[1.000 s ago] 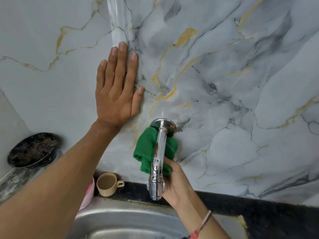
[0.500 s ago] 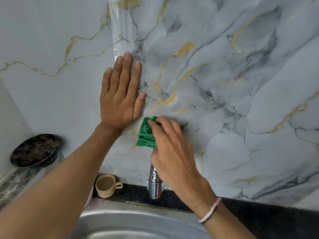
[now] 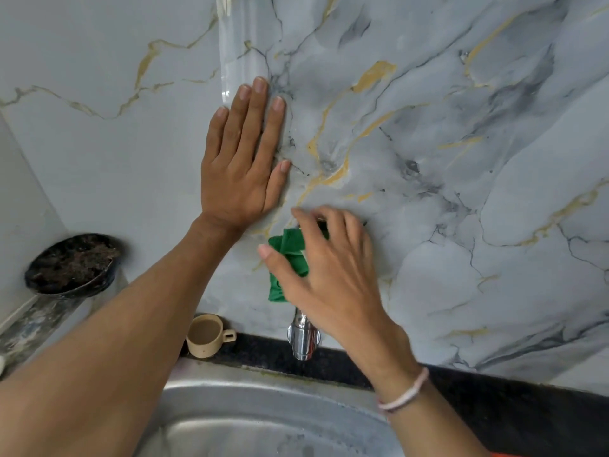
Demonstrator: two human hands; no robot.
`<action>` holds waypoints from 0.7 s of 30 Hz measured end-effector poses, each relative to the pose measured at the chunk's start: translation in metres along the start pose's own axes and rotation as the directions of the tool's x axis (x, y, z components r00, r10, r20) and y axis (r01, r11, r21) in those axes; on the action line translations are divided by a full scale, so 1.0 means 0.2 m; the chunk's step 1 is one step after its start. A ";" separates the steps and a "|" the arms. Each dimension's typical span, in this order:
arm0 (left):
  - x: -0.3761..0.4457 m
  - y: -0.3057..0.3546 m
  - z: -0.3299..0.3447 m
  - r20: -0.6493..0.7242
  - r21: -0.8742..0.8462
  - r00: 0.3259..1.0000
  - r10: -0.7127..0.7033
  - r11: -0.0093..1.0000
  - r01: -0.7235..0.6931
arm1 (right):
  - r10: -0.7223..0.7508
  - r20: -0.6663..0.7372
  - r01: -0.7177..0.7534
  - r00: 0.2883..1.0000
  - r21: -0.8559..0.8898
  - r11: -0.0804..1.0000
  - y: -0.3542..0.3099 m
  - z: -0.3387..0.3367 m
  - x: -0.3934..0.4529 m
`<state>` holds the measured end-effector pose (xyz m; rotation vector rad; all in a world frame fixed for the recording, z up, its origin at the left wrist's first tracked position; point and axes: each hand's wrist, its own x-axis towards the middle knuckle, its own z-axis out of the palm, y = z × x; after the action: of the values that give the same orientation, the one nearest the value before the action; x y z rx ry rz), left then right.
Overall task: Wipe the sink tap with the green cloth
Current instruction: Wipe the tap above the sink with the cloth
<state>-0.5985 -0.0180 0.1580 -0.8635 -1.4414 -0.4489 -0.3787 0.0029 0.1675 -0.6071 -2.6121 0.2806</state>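
Here, seen from above, the right hand (image 3: 333, 275) now lies over the upper part of the chrome sink tap (image 3: 303, 338), fingers curled around the green cloth (image 3: 287, 258) and pressing it onto the pipe close to the wall; a second ago that hand held the cloth from below, beside the bare pipe, so the wiping has moved from the underside to the top near the wall fitting. Only the tap's shiny spout end shows below the hand, at the centre, above the far rim of the steel sink (image 3: 263, 390). This suggests the task is well under way, with the spout end possibly left to do. The left hand (image 3: 244, 166) has stayed flat and fully open on the marble wall (image 3: 461, 159), holding nothing, bracing the body. At far left a dark round bowl (image 3: 71, 263) holds dark crumbly matter. A small beige cup (image 3: 207, 336), just left of the tap, appears empty.
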 end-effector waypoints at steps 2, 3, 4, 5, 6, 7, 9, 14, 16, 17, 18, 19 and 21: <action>0.00 0.00 0.00 -0.004 0.001 1.000 0.000 1.000 0.000 | 0.051 -0.003 -0.051 0.999 -0.102 0.993 -0.05 0.06 0.01; 0.00 0.00 0.00 -0.008 -0.001 1.000 0.001 1.000 -0.001 | 0.075 0.001 -0.075 0.997 -0.111 0.991 -0.06 0.09 0.01; 0.00 0.00 0.01 -0.009 -0.004 1.000 0.001 1.000 -0.001 | 0.087 0.004 -0.086 0.996 -0.127 0.988 -0.08 0.11 0.01; 0.00 0.00 0.01 -0.007 -0.008 1.000 0.001 1.000 -0.001 | 0.088 -0.002 -0.088 0.996 -0.149 0.985 -0.08 0.13 0.00; 0.00 0.00 0.01 -0.002 -0.011 1.000 0.000 1.000 0.000 | 0.083 -0.019 -0.085 0.996 -0.157 0.984 -0.09 0.15 -0.02; 0.00 0.00 0.00 0.003 -0.012 1.000 -0.004 1.000 0.004 | 0.075 -0.044 -0.081 0.996 -0.143 0.986 -0.09 0.16 -0.05; 0.01 0.00 0.00 0.010 -0.016 1.000 -0.013 1.000 0.013 | 0.062 -0.109 -0.071 0.992 -0.080 0.994 -0.09 0.19 -0.12; 0.01 0.00 -0.01 0.023 -0.019 0.999 -0.028 0.999 0.028 | -0.036 -0.310 0.070 0.950 0.101 0.992 -0.03 0.37 -0.40; 0.01 0.00 -0.02 0.029 -0.018 0.999 -0.029 0.999 0.030 | -0.081 -0.340 0.139 0.937 0.152 0.978 0.00 0.43 -0.52; 0.01 0.00 -0.02 0.029 -0.016 0.999 -0.030 0.999 0.030 | -0.086 -0.340 0.164 0.936 0.206 0.965 0.03 0.46 -0.57; 0.02 0.00 -0.02 0.028 -0.012 0.999 -0.031 0.999 0.031 | -0.051 -0.337 0.163 0.940 0.313 0.936 0.06 0.48 -0.63; 0.02 0.00 -0.02 0.027 -0.007 0.999 -0.032 0.999 0.032 | 0.032 -0.318 0.132 0.947 0.480 0.867 0.09 0.50 -0.68; 0.01 0.00 -0.02 0.025 -0.004 0.999 -0.031 1.000 0.031 | 0.348 -0.142 -0.027 0.927 0.899 0.438 0.12 0.49 -0.74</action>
<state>-0.5946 -0.0203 0.1603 -0.8542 -1.4789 -0.4663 -0.2954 -0.0528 0.0180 -0.4748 -1.6847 1.4073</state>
